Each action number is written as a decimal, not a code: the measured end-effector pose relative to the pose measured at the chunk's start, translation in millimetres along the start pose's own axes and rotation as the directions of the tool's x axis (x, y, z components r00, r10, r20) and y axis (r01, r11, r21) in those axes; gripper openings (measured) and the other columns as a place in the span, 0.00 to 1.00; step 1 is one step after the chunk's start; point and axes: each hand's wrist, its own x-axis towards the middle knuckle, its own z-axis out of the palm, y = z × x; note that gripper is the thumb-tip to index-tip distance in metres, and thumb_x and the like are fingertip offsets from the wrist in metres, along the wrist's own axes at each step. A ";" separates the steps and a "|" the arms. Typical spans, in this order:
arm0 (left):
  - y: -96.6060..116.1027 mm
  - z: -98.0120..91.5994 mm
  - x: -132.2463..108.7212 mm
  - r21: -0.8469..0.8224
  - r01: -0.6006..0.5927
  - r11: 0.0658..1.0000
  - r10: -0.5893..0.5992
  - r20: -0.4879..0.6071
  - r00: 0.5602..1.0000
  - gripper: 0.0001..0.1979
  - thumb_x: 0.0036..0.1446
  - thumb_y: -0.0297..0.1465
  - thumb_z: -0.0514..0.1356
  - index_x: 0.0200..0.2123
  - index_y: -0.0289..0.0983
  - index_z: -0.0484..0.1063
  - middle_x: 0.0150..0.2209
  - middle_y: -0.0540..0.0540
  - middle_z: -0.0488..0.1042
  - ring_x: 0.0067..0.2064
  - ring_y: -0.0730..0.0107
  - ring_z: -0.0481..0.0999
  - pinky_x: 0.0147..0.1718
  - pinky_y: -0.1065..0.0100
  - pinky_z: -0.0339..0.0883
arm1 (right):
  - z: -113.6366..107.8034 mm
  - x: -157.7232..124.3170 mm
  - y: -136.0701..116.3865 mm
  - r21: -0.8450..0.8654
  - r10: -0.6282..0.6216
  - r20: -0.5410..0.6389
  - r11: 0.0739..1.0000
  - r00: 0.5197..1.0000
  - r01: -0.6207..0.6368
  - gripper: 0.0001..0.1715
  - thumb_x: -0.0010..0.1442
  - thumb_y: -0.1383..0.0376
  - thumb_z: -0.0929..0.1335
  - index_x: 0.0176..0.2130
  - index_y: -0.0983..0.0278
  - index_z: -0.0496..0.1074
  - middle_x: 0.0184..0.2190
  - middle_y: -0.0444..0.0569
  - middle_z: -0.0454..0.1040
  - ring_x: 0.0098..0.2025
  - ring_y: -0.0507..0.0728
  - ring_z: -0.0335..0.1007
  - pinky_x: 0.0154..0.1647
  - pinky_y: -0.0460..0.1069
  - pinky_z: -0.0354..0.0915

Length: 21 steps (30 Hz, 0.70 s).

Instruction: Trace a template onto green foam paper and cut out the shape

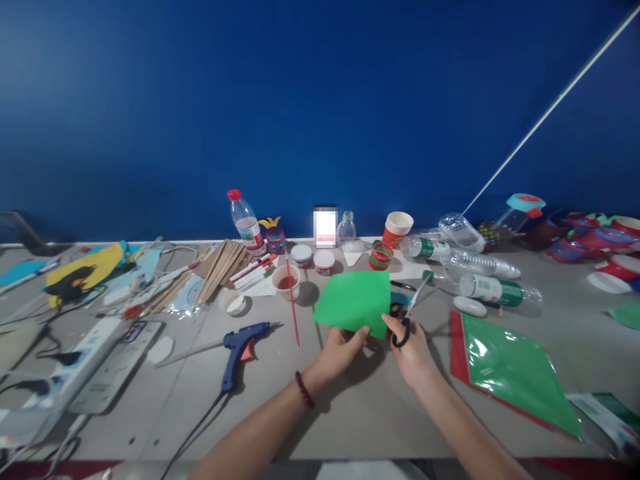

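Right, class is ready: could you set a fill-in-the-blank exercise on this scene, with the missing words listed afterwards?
1. The left grip holds a sheet coloured ____.
2. The right grip holds a pair of ____ with black handles.
3. The glue gun lying on the table has a mainly ____ body.
4. The upright labelled bottle wears a ____ cap.

Missing words: green; scissors; blue; red.

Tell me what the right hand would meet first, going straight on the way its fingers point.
Most likely the green sheet held by the left hand: a fingertip of the right hand overlaps its right edge in this view. Depth is unclear, so they may be touching.
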 end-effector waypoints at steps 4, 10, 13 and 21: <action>5.7 -1.4 3.6 -0.095 -0.048 0.994 0.047 -0.020 0.999 0.24 0.45 0.51 0.67 0.28 0.34 0.75 0.28 0.43 0.77 0.28 0.67 0.74 0.31 0.65 0.68 | -9.3 -12.3 2.3 -0.029 -0.002 0.081 1.000 0.997 0.004 0.18 0.48 0.55 0.74 0.35 0.57 0.66 0.31 0.46 0.75 0.32 0.61 0.74 0.33 0.54 0.69; 9.4 2.6 7.0 -0.200 -0.068 0.978 0.036 -0.161 0.986 0.22 0.43 0.48 0.69 0.30 0.35 0.74 0.28 0.46 0.77 0.30 0.67 0.76 0.35 0.65 0.70 | -19.4 -44.2 11.4 0.045 0.015 0.278 0.999 0.961 -0.029 0.19 0.56 0.49 0.70 0.34 0.60 0.65 0.25 0.43 0.69 0.26 0.55 0.68 0.25 0.49 0.65; 13.1 6.2 7.2 -0.256 -0.068 0.964 0.032 -0.142 0.989 0.23 0.43 0.48 0.69 0.34 0.35 0.75 0.32 0.46 0.78 0.31 0.67 0.77 0.37 0.65 0.70 | -17.3 -60.3 20.2 0.090 0.090 0.335 0.988 0.938 -0.127 0.20 0.56 0.48 0.70 0.35 0.60 0.65 0.26 0.44 0.68 0.26 0.56 0.68 0.20 0.47 0.63; 21.1 13.3 0.0 -0.222 0.021 0.975 -0.047 -0.110 0.993 0.24 0.45 0.50 0.67 0.31 0.34 0.76 0.28 0.44 0.78 0.29 0.67 0.76 0.30 0.69 0.69 | 2.0 -70.2 33.4 -0.096 0.165 0.275 0.985 0.947 -0.144 0.24 0.51 0.46 0.73 0.36 0.58 0.65 0.25 0.41 0.67 0.20 0.53 0.64 0.17 0.47 0.64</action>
